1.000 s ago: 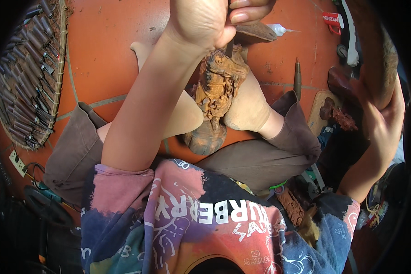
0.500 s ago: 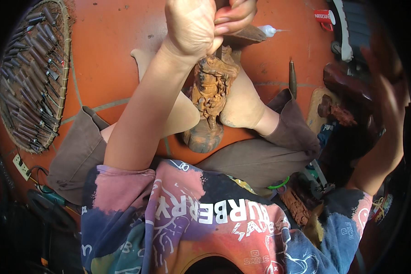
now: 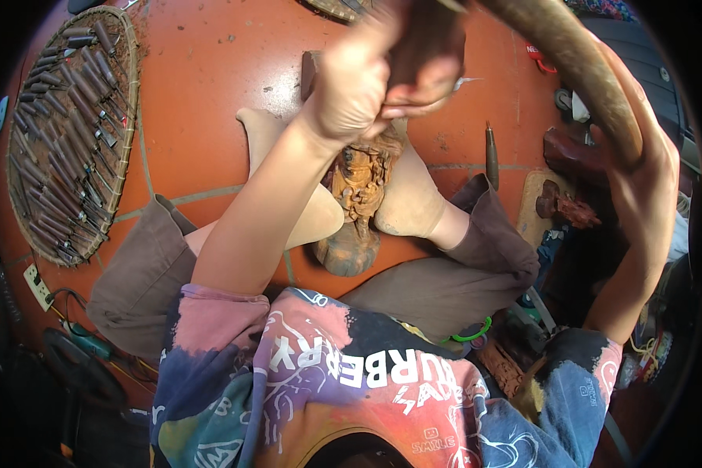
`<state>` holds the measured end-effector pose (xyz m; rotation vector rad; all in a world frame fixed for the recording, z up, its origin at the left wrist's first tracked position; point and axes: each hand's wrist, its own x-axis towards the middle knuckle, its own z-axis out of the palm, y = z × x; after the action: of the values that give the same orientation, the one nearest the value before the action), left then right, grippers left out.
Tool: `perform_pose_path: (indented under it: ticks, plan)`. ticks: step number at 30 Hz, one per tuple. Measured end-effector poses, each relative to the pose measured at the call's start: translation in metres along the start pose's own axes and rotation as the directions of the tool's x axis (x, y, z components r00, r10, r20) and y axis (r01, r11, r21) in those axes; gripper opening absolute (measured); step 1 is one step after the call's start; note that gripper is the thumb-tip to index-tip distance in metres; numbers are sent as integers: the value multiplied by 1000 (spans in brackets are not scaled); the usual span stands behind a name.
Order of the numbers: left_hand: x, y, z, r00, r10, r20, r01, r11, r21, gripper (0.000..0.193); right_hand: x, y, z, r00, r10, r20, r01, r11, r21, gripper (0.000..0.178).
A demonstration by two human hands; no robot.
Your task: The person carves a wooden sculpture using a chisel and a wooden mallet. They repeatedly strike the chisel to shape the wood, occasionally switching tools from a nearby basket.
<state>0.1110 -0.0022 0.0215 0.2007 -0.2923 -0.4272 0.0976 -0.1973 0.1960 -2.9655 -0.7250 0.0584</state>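
Note:
Between my two feet (image 3: 415, 187) stands a carved wooden figure (image 3: 360, 187), its rounded uncarved end (image 3: 347, 253) toward me. Above its far end my left hand (image 3: 355, 82) is closed round a dark tool handle (image 3: 429, 39), blurred by motion. What the tool's tip touches is hidden behind the hand. At the upper right, my right hand (image 3: 657, 160) grips the lower end of a thick, curved brown wooden club (image 3: 593, 74). The club slants up and left toward the tool in my left hand, and its far end leaves the top of the view.
On the left a round woven tray (image 3: 125, 168) holds several wood-handled carving tools (image 3: 62, 148). A pointed dark tool (image 3: 491, 156) lies on the tiled floor (image 3: 203, 117) at right, near a small board (image 3: 532, 207) with reddish wood pieces. A power strip (image 3: 37, 285) sits lower left.
My right hand has swung the club in from the right toward my left hand. The left hand has shifted slightly down and right in view. The carving stays between my feet.

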Motion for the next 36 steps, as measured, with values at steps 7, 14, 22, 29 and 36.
perform_pose_path:
  ticks: [7, 14, 22, 29, 36]
  plan:
    - [-2, 21, -28, 972, 221, -84, -219, 975, 21, 47, -19, 14, 5, 885, 462, 56, -443, 800, 406, 56]
    - [5, 15, -43, 988, 152, 7, -152, 988, -9, 50, -29, 48, 22, 930, 355, 96, -355, 794, 494, 56]
    - [4, 12, -48, 984, 170, 56, -170, 985, -2, 52, -22, 30, 27, 925, 357, 127, -369, 773, 516, 48]
    - [2, 10, -39, 987, 160, -4, -160, 987, -28, 52, -22, 31, 25, 922, 354, 159, -378, 725, 576, 47]
    - [3, 9, -42, 984, 177, 38, -178, 984, 30, 52, -23, 33, 23, 940, 302, 162, -341, 775, 533, 48]
